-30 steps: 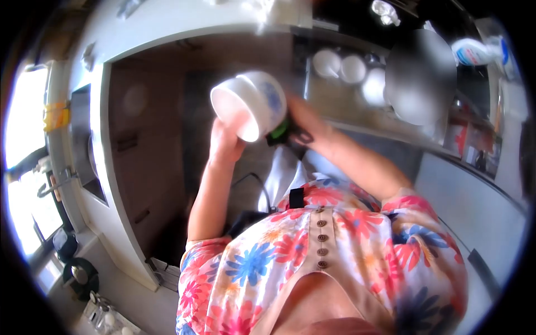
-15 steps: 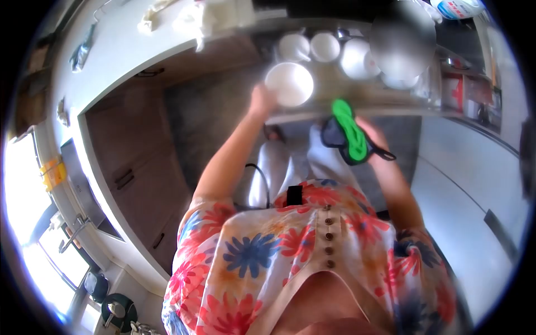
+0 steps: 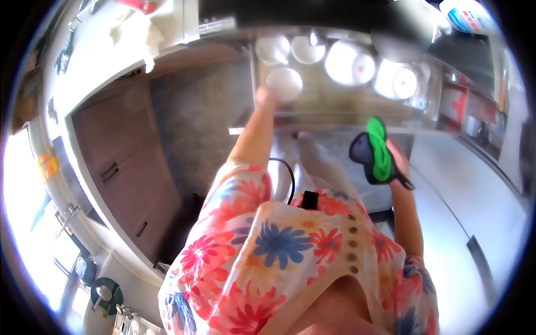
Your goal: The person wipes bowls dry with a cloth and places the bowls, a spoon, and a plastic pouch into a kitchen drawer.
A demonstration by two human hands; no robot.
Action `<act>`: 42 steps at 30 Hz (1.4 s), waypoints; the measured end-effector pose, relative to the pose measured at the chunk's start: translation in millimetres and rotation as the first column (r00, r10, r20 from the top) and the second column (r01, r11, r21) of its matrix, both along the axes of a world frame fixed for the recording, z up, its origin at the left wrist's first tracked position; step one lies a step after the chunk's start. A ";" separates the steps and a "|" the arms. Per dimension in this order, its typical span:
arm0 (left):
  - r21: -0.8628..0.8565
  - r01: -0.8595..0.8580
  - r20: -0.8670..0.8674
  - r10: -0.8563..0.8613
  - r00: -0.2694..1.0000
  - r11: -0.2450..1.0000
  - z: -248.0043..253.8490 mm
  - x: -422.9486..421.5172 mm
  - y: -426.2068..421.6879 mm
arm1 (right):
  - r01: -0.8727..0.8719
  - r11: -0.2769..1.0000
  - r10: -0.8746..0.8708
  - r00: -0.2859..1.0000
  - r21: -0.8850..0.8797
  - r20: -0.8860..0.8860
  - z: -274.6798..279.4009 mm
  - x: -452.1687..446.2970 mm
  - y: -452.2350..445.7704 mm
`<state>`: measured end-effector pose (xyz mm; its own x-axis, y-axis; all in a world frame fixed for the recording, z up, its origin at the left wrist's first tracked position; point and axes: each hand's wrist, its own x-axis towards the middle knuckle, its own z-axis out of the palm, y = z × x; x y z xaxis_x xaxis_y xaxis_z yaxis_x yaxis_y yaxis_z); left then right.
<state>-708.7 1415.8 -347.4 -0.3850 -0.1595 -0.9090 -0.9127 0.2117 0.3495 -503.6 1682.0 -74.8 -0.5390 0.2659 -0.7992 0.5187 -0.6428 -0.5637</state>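
My left hand (image 3: 266,97) is closed on the near-left rim of a white bowl (image 3: 285,84), which is over the pulled-out drawer (image 3: 335,118); whether the bowl rests on the drawer's bottom I cannot tell. Behind it stand two more white bowls, a left one (image 3: 272,50) and a right one (image 3: 308,50). In my right hand (image 3: 397,160) is a dark grey, padded, rounded item (image 3: 362,152) with a bright green looped band (image 3: 379,151) across it and a black loop at its end. I hold it in front of the drawer, apart from the dishes.
White dishes with smaller round pieces on them, one left (image 3: 338,62) and one right (image 3: 385,78), fill the drawer's right part. A blurred grey round shape (image 3: 403,30) covers the back. White cabinet fronts (image 3: 446,206) stand at right, brown cabinets (image 3: 120,139) at left.
My left hand has moved the white bowl forward into the drawer, close to the other bowls. My right hand, with the grey and green item, has shifted right and back toward my body. The view has shifted.
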 end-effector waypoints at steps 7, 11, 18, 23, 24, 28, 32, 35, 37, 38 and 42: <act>-0.023 -0.386 0.094 0.386 0.918 0.922 -13.6 -6.9 0.6 | 0.002 0.999 -0.004 0.998 0.035 0.070 -1.2 3.5 1.3; 0.060 -0.541 0.114 0.533 0.838 0.839 -26.1 -0.7 -6.6 | 0.008 1.000 -0.010 0.997 0.030 0.070 -0.6 6.8 -3.3; 0.223 -0.734 0.171 0.716 0.677 0.641 -38.5 3.5 -24.6 | 0.032 0.999 -0.033 0.996 0.010 0.081 0.8 5.8 -13.2; 0.318 -0.798 0.205 0.785 0.585 0.512 -39.7 1.5 -38.3 | 0.024 1.000 -0.023 0.997 -0.002 0.074 1.4 3.2 -28.3; 0.332 -0.804 0.206 0.794 0.572 0.493 -40.1 1.8 -38.6 | 0.027 1.000 -0.027 0.997 -0.008 0.071 1.5 3.0 -28.5; 0.343 -0.787 0.199 0.779 0.594 0.512 -27.1 1.0 -38.6 | 0.014 1.000 -0.013 0.998 -0.027 0.057 -0.8 4.6 -28.0; 0.419 -0.593 0.090 0.618 0.781 0.688 -66.3 4.3 -61.5 | -0.016 0.999 0.019 0.998 -0.044 0.054 -0.9 0.4 -36.2; 0.399 -0.755 0.406 0.638 0.654 0.520 -35.8 -8.5 -58.9 | -0.046 0.999 0.046 0.995 -0.002 0.087 4.6 -5.2 -36.6; 0.489 -0.740 0.521 0.525 0.673 0.462 -48.9 -13.7 -75.5 | -0.054 0.999 0.054 0.995 -0.009 0.083 12.2 -15.7 -49.7; 0.573 -0.579 0.376 0.441 0.815 0.581 -75.8 -8.9 -83.2 | -0.032 0.999 0.034 0.998 -0.042 0.049 13.2 -19.3 -49.6; 0.466 -0.380 0.055 0.403 0.914 0.799 55.8 -10.6 -45.6 | -0.021 0.970 -0.018 0.987 -0.243 -0.157 -2.7 -31.2 -39.0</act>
<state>-719.4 1370.1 -291.6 -0.4215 0.1233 -0.8984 -0.8642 -0.3546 0.3569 -534.8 1643.0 -77.5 -0.6630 0.0732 -0.7450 0.4371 -0.7701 -0.4646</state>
